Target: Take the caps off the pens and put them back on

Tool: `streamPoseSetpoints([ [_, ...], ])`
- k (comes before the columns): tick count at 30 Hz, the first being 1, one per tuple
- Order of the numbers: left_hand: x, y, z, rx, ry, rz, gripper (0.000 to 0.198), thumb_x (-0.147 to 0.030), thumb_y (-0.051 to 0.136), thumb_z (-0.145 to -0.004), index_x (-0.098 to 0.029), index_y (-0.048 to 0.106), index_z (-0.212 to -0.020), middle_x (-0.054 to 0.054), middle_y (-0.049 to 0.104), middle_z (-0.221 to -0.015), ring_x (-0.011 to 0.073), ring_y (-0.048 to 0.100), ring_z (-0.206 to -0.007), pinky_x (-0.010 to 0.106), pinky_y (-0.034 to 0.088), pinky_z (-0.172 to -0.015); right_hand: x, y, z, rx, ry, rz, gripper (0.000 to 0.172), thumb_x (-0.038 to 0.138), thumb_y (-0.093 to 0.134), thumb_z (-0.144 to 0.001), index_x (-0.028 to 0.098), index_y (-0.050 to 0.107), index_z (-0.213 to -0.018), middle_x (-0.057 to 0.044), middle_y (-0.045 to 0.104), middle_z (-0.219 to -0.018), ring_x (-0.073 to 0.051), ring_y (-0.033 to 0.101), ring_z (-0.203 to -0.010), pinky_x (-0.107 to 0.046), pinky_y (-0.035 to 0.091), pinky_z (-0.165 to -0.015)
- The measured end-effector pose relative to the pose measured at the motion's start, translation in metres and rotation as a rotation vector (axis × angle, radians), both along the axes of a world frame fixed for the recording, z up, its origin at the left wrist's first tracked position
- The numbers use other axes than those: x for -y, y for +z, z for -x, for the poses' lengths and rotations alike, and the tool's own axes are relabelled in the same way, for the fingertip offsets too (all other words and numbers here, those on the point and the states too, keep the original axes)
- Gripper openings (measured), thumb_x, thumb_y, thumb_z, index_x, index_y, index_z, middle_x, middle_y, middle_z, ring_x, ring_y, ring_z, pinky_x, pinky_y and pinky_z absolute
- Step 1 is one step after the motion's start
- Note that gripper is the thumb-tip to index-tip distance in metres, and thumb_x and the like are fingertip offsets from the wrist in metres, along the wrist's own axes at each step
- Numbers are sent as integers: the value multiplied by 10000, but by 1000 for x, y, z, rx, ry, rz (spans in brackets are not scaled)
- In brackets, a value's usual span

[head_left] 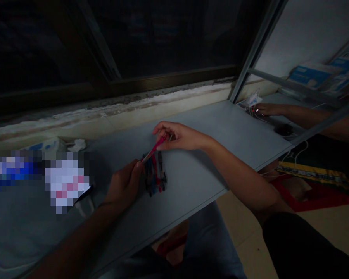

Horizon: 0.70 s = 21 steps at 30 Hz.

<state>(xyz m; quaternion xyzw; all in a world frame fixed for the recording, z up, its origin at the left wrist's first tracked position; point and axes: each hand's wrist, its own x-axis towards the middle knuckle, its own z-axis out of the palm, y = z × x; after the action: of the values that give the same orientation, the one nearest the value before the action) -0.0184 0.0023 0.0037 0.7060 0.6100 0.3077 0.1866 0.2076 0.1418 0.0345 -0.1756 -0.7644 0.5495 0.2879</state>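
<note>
Largest of all, we see a dark window [168,35] spread beyond our fingers, its sill running along the far side of them. Below the fingers lies the pale grey desk [194,178], reaching well out to either side. To the right of our fingers, past the bare stretch of desktop, a metal frame [258,50] slants up, and farther right behind it we can make out blue-and-white boxes [308,76]. Out there too, well apart from our fingers, a co-worker's hand [266,109] is among white cables; we cannot tell what it grips.

Our right hand [182,136] is raised over the desk, thumb and fingertips pinched together on the upper end of a pink pen [155,147]. Our left hand [123,184] sits lower and nearer us, thumb and forefinger clamped on the pen's other end, so the pen slants in the air between both sets of fingers.

Left of our left fingers we see a blurred white item [66,178] and, farther off, a blurred blue item [11,170]. Just beneath the held pen, close to the left fingertips, a row of pens [154,174] lies side by side. Smaller yet, a crumpled white tissue [77,145] rests beyond and left of those fingertips.
</note>
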Motion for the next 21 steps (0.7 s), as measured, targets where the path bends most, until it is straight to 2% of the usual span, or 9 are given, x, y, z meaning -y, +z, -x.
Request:
streamPoseSetpoints([
  [2,0,0,-1,6,-6,5,407,-467,349,-1035,-237,519,-746,-45,466,-566,149,470,-511,274,385,-532,-1,0,0,29,-70,38,250,350,763,-909,168,594,-935,18,655,-788,-96,603,-693,-227,469,-651],
  [5,0,1,-3,4,-9,7,405,-461,355,-1031,-227,561,-773,-48,472,-555,145,456,-497,265,394,-530,-4,-2,0,74,-86,96,333,414,784,-879,164,585,-785,31,634,-676,-95,590,-633,-232,484,-635],
  [8,0,2,-3,5,-35,17,437,-477,360,-1028,-214,597,-771,-32,531,-581,147,503,-523,260,429,-560,-7,0,-2,-36,-50,129,312,271,901,-709,152,645,-843,20,705,-769,-93,637,-704,-230,523,-709],
  [10,0,1,-3,0,-80,45,467,-506,380,-1028,-210,617,-756,-21,571,-599,152,550,-548,257,443,-572,-8,3,-4,-143,-49,163,349,192,899,-666,159,666,-923,4,742,-871,-101,678,-788,-238,550,-779],
  [13,0,-3,-4,-13,-141,63,462,-526,426,-1025,-209,677,-800,-7,641,-649,160,610,-593,253,463,-594,-7,9,-5,-236,-69,192,395,179,882,-694,177,667,-1025,-7,759,-942,-110,705,-853,-255,574,-845],
  [16,0,-4,-6,-17,-153,47,452,-520,443,-1025,-203,720,-860,15,690,-702,168,638,-630,261,484,-615,-6,10,-4,-299,-142,192,370,213,875,-731,179,672,-1039,-10,766,-950,-109,706,-864,-266,580,-882],
  [21,-1,-3,-6,-20,-149,40,467,-540,451,-1021,-194,732,-882,16,684,-676,165,624,-605,265,469,-582,-8,8,-3,-351,-266,215,345,258,871,-752,175,691,-1036,-17,777,-937,-116,709,-859,-271,591,-857],
])
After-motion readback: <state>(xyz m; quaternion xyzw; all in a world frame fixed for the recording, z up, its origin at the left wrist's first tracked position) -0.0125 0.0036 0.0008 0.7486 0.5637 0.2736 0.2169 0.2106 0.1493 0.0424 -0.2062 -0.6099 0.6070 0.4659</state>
